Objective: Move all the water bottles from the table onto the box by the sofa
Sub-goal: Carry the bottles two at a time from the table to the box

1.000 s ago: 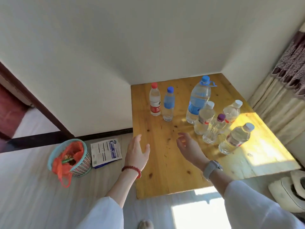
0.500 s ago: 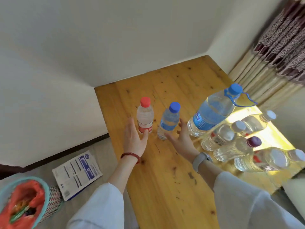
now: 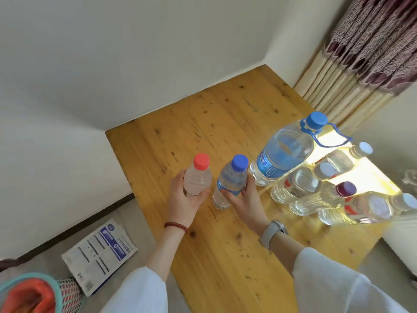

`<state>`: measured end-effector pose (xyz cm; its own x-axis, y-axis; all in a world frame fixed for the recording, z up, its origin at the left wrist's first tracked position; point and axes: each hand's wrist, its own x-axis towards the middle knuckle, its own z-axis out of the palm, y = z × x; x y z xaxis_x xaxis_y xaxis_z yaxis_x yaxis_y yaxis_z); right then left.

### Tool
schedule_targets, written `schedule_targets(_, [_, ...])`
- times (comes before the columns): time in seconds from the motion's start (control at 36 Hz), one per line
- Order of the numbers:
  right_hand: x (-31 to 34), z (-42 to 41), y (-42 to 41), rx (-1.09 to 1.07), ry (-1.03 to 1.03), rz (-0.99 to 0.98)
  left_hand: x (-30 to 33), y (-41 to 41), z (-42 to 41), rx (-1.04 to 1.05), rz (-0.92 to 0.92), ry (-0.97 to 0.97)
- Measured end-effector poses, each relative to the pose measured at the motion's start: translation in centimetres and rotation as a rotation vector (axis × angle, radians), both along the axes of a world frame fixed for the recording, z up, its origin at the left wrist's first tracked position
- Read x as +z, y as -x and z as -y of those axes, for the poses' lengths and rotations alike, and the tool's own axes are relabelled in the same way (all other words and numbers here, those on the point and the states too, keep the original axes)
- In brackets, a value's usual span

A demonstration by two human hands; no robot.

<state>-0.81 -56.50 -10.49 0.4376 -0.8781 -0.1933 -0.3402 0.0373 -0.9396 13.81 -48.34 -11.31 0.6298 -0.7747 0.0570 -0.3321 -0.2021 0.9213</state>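
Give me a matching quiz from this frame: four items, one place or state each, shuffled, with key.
Items
1. red-capped bottle
2. small blue-capped bottle
3. large handled bottle
4. purple-capped bottle

Places or states
A. untouched, among the clear bottles at the table's right
B. gripped by the left hand
C. tallest, blue carry loop at its neck
D. gripped by the right hand

Pairs: 1-B, 2-D, 3-C, 4-A
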Motion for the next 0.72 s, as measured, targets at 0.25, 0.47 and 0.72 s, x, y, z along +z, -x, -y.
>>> schedule_targets(0.25, [1.3, -7.1, 11.1, -0.075, -0.048, -0.031, 0.8, 8.3, -4.9, -0.088, -0.088, -0.002])
schedule_targets(0.47, [2.3, -12.0, 25.5, -0.151, -0.009, -0.201, 1.6, 20.4, -6.3, -0.354, -0.101, -0.148])
schedule_targets(0.72, [3.6, -20.2, 45.4, -0.449, 0.001, -0.275, 3.5, 40.9, -7.5, -0.740, 0.051, -0.203])
